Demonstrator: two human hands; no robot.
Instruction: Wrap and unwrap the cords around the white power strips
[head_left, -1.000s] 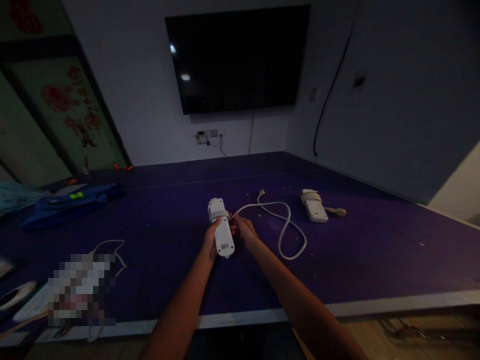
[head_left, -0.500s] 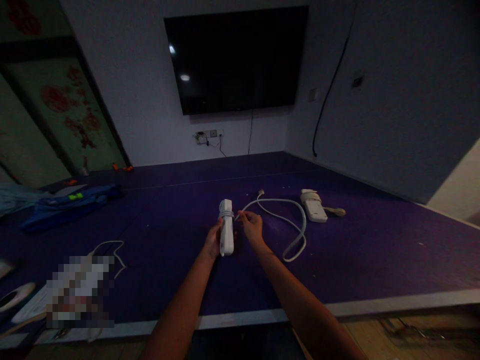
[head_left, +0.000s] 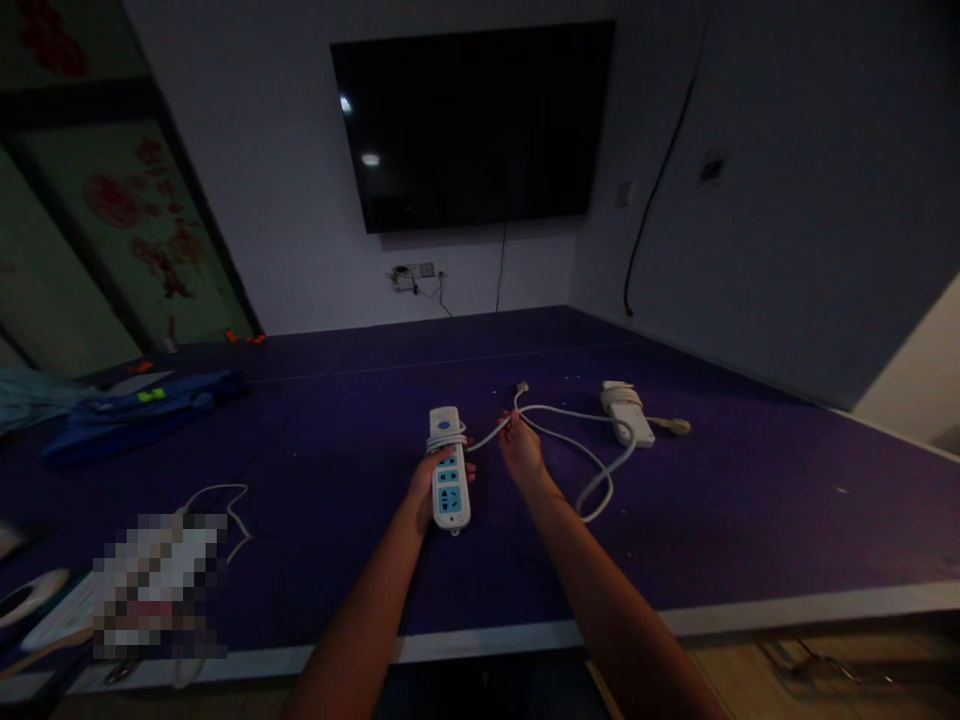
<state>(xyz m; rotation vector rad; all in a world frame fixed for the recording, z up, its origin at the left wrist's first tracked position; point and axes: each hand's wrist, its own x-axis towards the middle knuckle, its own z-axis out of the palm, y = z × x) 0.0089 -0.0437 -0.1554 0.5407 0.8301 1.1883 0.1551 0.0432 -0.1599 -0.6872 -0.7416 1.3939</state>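
A: How is the left hand [head_left: 424, 488] posed?
B: Its forearm is brought in from seven o'clock, and the power strip [head_left: 452, 512] is gripped near the middle of the view. The thumb is laid over the socket face; the fingers are closed behind, with tips seen at the three o'clock edge.
A: And the strip?
B: It is held with its sockets facing the camera, its length set roughly from twelve to six o'clock. Turns of white cord [head_left: 492, 434] are wrapped about its upper part.
A: What of the right hand [head_left: 523, 452]?
B: It is reached in from five o'clock and placed just beside the strip, between two and three. Its fingers are drawn nearly together, with the cord taken between them. Past them, the cord is laid in loose loops on the purple surface [head_left: 720, 520].
A: What is hard to make out?
B: Most of the left fingers are hidden by the strip, and the right fingertips are dim. Towards eight o'clock, a bundle [head_left: 161, 585] is masked by coarse blocks. Both forearms are cut off at the lower edge. The prongs of the plug [head_left: 523, 386], between one and two, cannot be distinguished.
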